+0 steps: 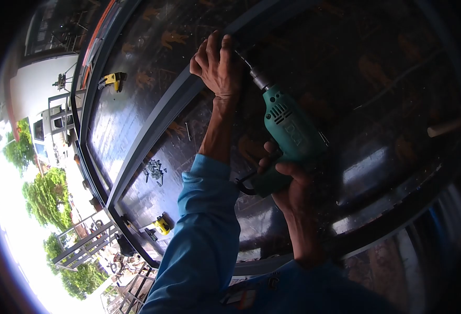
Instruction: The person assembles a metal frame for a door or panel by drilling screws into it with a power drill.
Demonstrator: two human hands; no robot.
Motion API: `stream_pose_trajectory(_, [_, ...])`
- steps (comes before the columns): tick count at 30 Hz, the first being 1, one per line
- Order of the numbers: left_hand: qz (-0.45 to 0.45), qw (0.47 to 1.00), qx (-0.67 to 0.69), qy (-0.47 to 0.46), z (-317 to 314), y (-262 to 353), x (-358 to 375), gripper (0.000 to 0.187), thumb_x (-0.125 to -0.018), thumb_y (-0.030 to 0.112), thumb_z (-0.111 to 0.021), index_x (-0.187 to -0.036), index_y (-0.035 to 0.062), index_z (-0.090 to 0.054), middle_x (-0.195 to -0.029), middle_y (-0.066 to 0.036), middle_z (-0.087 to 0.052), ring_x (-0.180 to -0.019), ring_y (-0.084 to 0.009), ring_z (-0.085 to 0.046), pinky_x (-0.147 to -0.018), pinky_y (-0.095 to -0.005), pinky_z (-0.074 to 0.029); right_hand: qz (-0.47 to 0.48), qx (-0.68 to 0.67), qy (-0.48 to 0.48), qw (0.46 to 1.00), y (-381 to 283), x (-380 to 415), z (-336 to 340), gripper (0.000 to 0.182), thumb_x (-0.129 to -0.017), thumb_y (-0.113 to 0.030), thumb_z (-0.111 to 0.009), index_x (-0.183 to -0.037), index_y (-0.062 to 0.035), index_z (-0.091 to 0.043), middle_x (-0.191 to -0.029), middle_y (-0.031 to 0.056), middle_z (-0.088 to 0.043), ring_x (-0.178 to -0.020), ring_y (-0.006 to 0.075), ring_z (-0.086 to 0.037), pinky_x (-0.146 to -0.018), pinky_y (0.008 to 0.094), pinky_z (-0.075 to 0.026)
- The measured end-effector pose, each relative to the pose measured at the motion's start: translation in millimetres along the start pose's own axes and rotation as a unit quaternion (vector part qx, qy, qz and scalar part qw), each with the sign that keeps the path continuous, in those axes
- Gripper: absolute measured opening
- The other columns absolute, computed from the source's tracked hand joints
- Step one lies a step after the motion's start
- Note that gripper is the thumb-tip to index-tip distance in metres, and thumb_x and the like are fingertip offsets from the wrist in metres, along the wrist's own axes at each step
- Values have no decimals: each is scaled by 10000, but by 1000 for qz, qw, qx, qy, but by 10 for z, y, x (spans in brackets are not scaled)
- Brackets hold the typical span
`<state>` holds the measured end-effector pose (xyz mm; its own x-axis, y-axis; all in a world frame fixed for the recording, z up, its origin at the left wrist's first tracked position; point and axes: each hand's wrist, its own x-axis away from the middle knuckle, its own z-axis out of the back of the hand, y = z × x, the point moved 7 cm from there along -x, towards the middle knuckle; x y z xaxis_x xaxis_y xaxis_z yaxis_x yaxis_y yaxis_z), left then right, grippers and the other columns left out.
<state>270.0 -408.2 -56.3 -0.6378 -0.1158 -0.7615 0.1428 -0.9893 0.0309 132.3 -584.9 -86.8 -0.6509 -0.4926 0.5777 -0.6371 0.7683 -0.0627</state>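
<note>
My right hand (293, 191) is wrapped around the handle of a green power drill (289, 128). From the drill's metal chuck (259, 78), a thin bit points up and left toward a grey metal bar (157, 112). My left hand (219, 65) lies over that bar with its fingers curled round the far edge, close to the bit's tip. Exactly where the tip meets the metal is hard to make out in the shadow. A pile of screws (154, 171) rests on the dark panel (188, 152), left of my left forearm.
A yellow tool (112, 81) lies on the panel at the upper left. Nearer stands a yellow and black object (162, 225), like a tape measure. A dark metal frame (86, 157) edges the panel. At the right is a wooden handle (445, 128).
</note>
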Motion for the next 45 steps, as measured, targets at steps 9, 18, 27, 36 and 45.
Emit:
stream_pose_trajectory(9, [-4, 1000, -5, 2, -26, -23, 18, 438, -674, 102, -643, -1092, 192, -549, -1199, -14, -556, -1079, -220, -508, -922, -413, -273, -13, 3, -27, 1000, 75, -82, -23, 539, -704, -47, -619, -1216, -38, -453, -866, 59, -579, -716, 159, -558, -734, 365, -491])
stream_pose_trajectory(18, [13, 1000, 7, -11, -26, -63, 25, 446, -668, 119, -644, -1095, 208, -552, -1217, -13, -546, -1099, -221, -495, -939, -409, -272, -10, 6, -30, 999, 79, -103, -37, 468, -717, -35, -605, -1167, -8, -480, -829, 53, -569, -721, 153, -554, -755, 344, -470])
stream_pose_trajectory(27, [-12, 1000, -11, 12, 60, 56, -34, 401, -775, 308, -673, -1127, 149, -562, -1201, -37, -585, -1091, -220, -525, -914, -404, -298, 9, 9, -48, 999, -5, -109, -19, 525, -737, 4, -671, -1220, -19, -468, -1052, 114, -615, -951, 237, -616, -836, 391, -516])
stream_pose_trajectory(36, [3, 999, -38, -30, -67, -67, 64, 419, -751, 179, -661, -1154, 164, -549, -1277, -21, -535, -1153, -226, -486, -964, -422, -279, -38, -56, -138, 988, 246, -246, 208, 394, -792, -79, -682, -1151, -24, -530, -999, 66, -621, -897, 157, -604, -799, 322, -509])
stream_pose_trajectory(45, [8, 998, -46, -41, -74, -115, 86, 588, -632, 269, -785, -1156, 157, -543, -1293, -10, -529, -1156, -236, -486, -952, -440, -300, 5, 1, -77, 997, -484, 406, 26, 423, -781, -60, -679, -1166, 5, -517, -948, 58, -627, -840, 160, -608, -764, 321, -512])
